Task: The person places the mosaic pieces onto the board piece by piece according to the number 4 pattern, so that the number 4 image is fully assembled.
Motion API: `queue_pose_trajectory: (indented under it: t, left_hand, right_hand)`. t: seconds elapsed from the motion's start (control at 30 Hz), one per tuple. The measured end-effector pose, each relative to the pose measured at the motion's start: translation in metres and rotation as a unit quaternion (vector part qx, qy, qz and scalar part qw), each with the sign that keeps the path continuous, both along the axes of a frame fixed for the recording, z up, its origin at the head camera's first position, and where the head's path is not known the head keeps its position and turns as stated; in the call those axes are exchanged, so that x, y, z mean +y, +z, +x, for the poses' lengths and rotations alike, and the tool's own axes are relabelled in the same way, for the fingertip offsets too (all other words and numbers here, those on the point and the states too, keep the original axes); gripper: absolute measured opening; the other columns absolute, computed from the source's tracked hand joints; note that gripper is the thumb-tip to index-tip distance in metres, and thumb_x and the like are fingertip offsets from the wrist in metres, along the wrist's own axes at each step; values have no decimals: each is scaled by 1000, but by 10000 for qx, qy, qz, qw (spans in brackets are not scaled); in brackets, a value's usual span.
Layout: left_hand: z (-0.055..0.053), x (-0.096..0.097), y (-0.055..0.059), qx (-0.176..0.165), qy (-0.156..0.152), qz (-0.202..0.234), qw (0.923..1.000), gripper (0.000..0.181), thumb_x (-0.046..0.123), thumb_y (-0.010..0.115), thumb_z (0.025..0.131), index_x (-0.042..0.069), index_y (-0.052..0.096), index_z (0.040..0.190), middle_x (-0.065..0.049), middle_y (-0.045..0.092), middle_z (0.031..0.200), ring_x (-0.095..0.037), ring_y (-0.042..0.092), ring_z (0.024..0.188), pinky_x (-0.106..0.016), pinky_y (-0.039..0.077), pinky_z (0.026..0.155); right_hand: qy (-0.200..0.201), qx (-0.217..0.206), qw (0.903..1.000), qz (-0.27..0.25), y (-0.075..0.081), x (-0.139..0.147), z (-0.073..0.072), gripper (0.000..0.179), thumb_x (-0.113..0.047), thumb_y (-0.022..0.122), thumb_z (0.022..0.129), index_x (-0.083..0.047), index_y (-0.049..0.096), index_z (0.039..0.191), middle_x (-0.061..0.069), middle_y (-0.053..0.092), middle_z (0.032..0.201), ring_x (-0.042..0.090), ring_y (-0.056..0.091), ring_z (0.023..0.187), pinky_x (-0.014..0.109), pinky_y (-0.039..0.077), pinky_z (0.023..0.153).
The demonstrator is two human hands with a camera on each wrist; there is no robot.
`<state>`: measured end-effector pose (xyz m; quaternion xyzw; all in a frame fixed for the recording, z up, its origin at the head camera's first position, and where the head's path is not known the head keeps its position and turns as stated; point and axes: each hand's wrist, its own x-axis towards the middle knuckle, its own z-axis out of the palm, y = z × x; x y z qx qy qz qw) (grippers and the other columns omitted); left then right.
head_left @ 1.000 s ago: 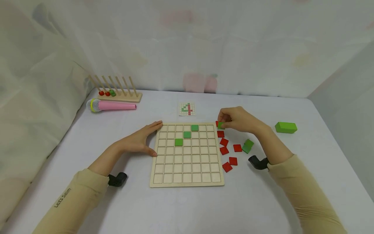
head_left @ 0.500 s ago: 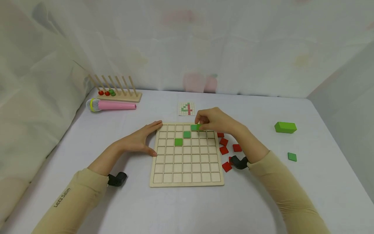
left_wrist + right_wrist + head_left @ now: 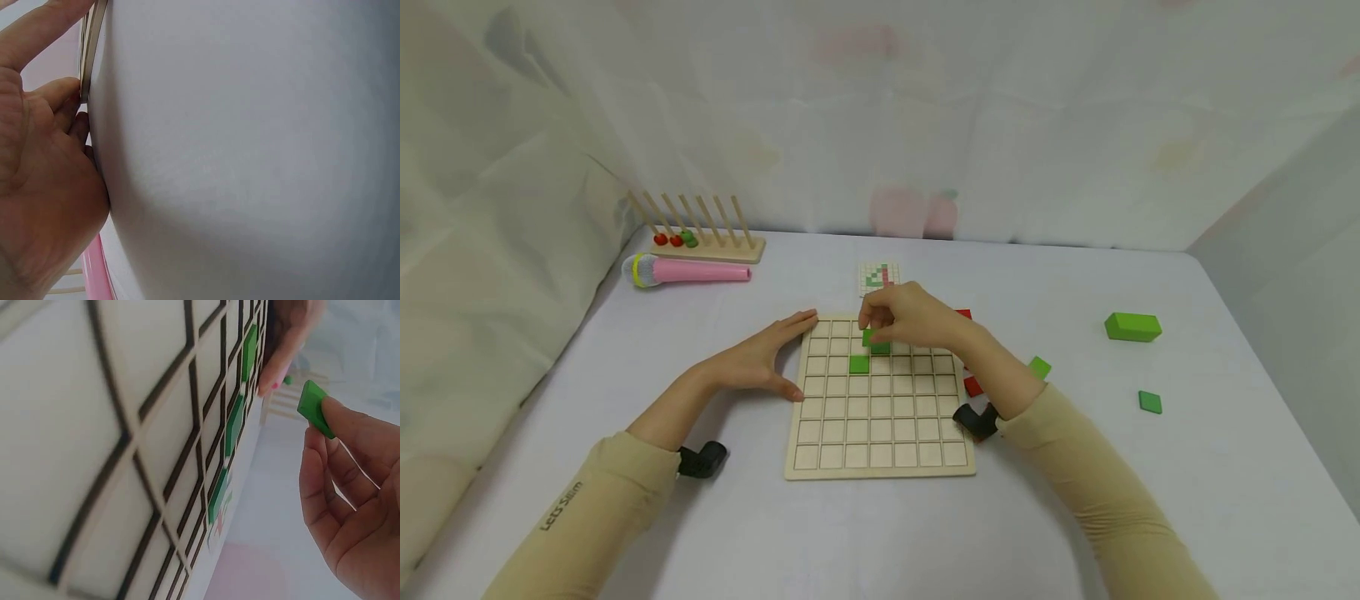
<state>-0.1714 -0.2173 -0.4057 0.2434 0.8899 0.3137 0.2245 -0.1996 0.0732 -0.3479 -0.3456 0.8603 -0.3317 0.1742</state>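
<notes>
The bright green tile [image 3: 312,403] was just above the gridded wooden board [image 3: 892,431], pinched between the thumb and fingers of the right hand [image 3: 917,315]. A second earlier it was at the board's right edge; now it had crossed leftward to the three seated green tiles [image 3: 234,428] (they ran in a diagonal), so a fourth piece had apparently reached the pattern, not yet set down. The left hand [image 3: 751,360], thumb and fingers spread, had stayed against the board's left edge. Rightward, loose red tiles [image 3: 973,386] and loose green tiles [image 3: 1039,367] lay on the worktop [image 3: 865,542]; a pattern card [image 3: 872,276] lay behind the board, a pink-handled microphone [image 3: 700,271] farther left.
</notes>
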Motion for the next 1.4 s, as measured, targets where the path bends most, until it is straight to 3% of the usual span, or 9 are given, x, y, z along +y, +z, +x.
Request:
queue_pose_trajectory:
  t: [0.23,0.8,1.2,1.4]
  left_hand:
    - [-1,0,0,-41,13,69,10000,122,41,90,66,13,17,160,-3,8,170,-34,2,157,-65,10,121]
    - [0,0,0,-46,-14,75,10000,123,41,90,66,12,16,160,-3,7,170,-35,0,157,-68,7,121]
    - [-1,-1,-2,-28,-26,99,9999,123,41,90,67,12,15,160,-3,7,170,-35,0,157,-68,6,121]
    - [0,0,-1,-47,-17,122,9999,122,40,90,67,12,15,160,-3,7,170,-34,0,157,-67,7,121]
  right_hand:
    - [378,70,9993,-41,-4,-22,4,12,-10,76,85,-14,70,94,0,65,81,11,59,76,21,49,71]
    - [929,-140,9941,541,-19,-51,15,9,-8,71,87,-13,72,94,-3,69,78,5,57,70,18,46,67]
    - [1044,339,9899,896,-17,-57,21,7,-12,76,85,-13,74,92,-3,70,84,7,60,76,19,49,71]
    - [1044,299,9893,976,-17,-58,22,7,-13,76,86,-13,75,92,-3,71,86,7,62,80,20,50,74]
